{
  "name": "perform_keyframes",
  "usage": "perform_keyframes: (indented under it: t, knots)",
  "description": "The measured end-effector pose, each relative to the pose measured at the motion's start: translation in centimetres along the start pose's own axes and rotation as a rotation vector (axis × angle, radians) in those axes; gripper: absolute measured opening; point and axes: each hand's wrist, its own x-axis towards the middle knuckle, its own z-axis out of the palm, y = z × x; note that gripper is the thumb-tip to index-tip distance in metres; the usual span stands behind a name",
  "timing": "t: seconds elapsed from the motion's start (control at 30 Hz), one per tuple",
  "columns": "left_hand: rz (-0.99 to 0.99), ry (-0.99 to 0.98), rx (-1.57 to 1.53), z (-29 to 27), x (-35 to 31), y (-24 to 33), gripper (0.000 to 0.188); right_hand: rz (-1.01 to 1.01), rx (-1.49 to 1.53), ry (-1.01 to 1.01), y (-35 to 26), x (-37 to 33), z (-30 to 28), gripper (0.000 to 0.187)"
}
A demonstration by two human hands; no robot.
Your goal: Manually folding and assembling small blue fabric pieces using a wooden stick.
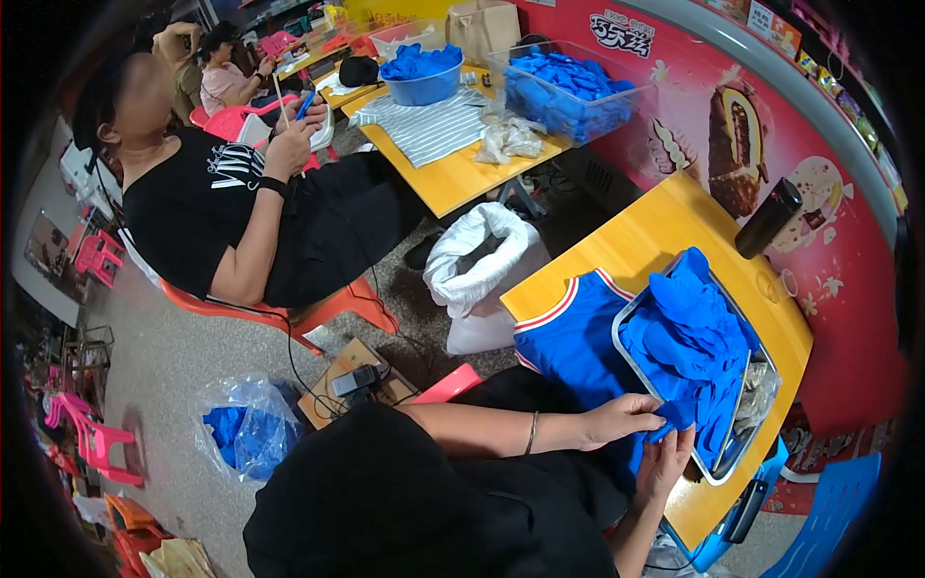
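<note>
Between the fingertips of both hands is a small blue cloth piece (pixel 677 415). My left hand (pixel 619 421), with a bangle on the wrist, pinches it from the left. My right hand (pixel 665 464) grips it from below, fingers closed. Both hands are at the near edge of a metal tray (pixel 716 478). A heaped pile of similar blue pieces (pixel 686 323) fills most of the tray, and a crumpled clear plastic bag (pixel 755 397) lies along its right side. A blue garment with red-and-white trim (pixel 568 332) is spread under the tray's left side.
The tray stands on a yellow table (pixel 674 217) with a dark bottle (pixel 769 220). A white sack (pixel 487 255) stands on the floor. To the left, a seated person (pixel 202 207) holds a blue piece and a thin stick. A clear bin (pixel 568 101) of blue pieces sits on another table.
</note>
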Motion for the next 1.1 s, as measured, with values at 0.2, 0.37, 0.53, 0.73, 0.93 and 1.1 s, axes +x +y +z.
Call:
perform_keyframes:
  t: [0.2, 0.37, 0.53, 0.73, 0.93, 1.1]
  knots:
    - [0.199, 0.221, 0.413, 0.3, -0.1, 0.2, 0.012, 0.010, -0.218, -0.117, 1.4, 0.4, -3.4, 0.020]
    - [0.321, 0.216, 0.484, 0.6, -0.3, 0.7, 0.015, 0.064, -0.310, -0.037, 1.9, 0.0, -3.4, 0.015]
    - [0.363, 0.237, 0.440, 1.2, -0.2, 0.3, 0.020, -0.010, -0.263, 0.055, 1.5, 0.0, -2.1, 0.011]
    - [0.278, 0.190, 0.617, 0.9, -0.3, 0.4, 0.016, -0.141, -0.374, 0.111, 1.4, -0.3, -1.4, 0.007]
    - [0.145, 0.115, 0.481, 0.6, 0.4, -0.3, 0.019, -0.150, -0.483, 0.098, 0.8, -0.2, -2.6, 0.010]
    - [0.048, 0.057, 0.358, -0.2, 0.1, 1.4, 0.029, -0.206, -0.557, -0.049, 0.4, 1.2, -1.3, 0.010]
